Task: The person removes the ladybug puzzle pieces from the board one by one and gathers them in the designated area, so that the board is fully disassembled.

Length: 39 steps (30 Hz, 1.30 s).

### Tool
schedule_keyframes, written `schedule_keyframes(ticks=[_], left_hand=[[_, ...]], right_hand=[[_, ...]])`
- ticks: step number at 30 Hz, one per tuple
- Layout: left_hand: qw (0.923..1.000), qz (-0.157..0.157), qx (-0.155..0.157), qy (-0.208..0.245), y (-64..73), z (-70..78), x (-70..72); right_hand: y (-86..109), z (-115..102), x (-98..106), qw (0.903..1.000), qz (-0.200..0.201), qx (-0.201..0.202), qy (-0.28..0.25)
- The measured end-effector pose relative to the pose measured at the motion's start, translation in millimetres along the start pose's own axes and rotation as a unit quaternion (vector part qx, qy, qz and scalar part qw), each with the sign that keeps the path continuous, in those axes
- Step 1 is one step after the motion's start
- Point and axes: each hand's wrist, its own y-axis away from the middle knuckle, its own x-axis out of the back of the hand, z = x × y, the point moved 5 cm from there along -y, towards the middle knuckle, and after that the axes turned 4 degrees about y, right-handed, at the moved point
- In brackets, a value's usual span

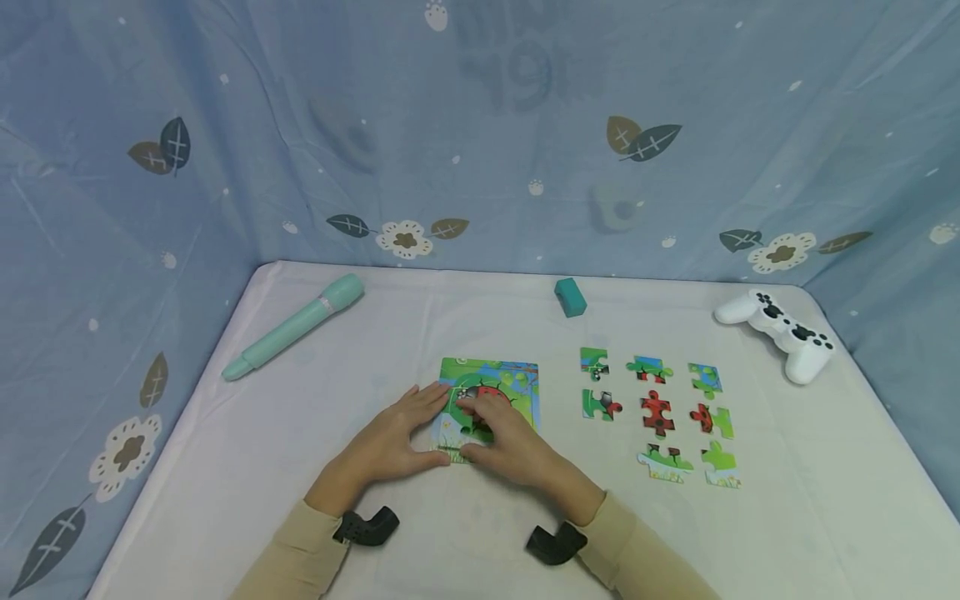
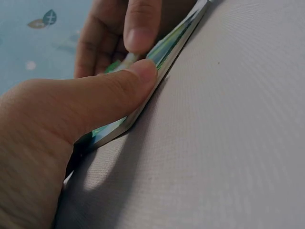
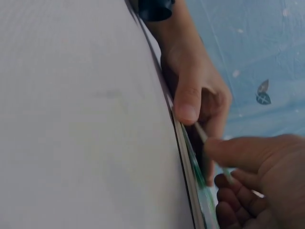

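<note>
A square puzzle board [image 1: 528,379] with a ladybug picture on green and blue lies on the table. My left hand [image 1: 396,437] rests at its left side, fingers fairly straight, thumb along the near edge. In the left wrist view the left thumb [image 2: 128,88] presses on the board's edge. Over the board, my right hand [image 1: 513,442] pinches a thin puzzle piece [image 3: 202,132] between thumb and fingers. That piece is tilted, and its picture is mostly hidden by the hands. Several loose puzzle pieces [image 1: 657,414] lie spread in rows to the right of the board.
Behind the loose pieces stands a small teal block [image 1: 571,297]. A white game controller [image 1: 776,333] lies near the table's right edge. At the back left is a mint-green closed umbrella-like stick [image 1: 292,332]. A blue patterned curtain [image 1: 525,133] hangs behind the white table [image 1: 810,500].
</note>
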Motion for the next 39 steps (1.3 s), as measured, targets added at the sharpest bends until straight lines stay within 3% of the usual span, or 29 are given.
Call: schedule_keyframes(ticks=[7, 16, 27, 34, 39], left_hand=[[0.9999, -0.006, 0.01, 0.005, 0.6, 0.0, 0.1], [0.9997, -0.013, 0.02, 0.0, 1.5, -1.0, -5.2], [0.9997, -0.009, 0.025, -0.002, 1.8, -0.7, -2.0], [0.9998, -0.006, 0.02, -0.001, 1.2, -0.9, -2.5], [0.9996, -0.009, 0.027, 0.003, 1.5, -2.4, -2.3]], right_hand=[[2.5, -3.5, 12.3, 0.9996, -0.005, 0.014, -0.022], [16.6, 2.8, 37.5, 0.9989, -0.011, 0.001, -0.046], [66.4, 35.5, 78.3, 0.9963, 0.002, -0.084, 0.014], [104.7, 57.0, 97.3, 0.9948, 0.012, -0.098, 0.026], [120.9, 66.3, 105.7, 0.9951, 0.005, -0.096, 0.025]])
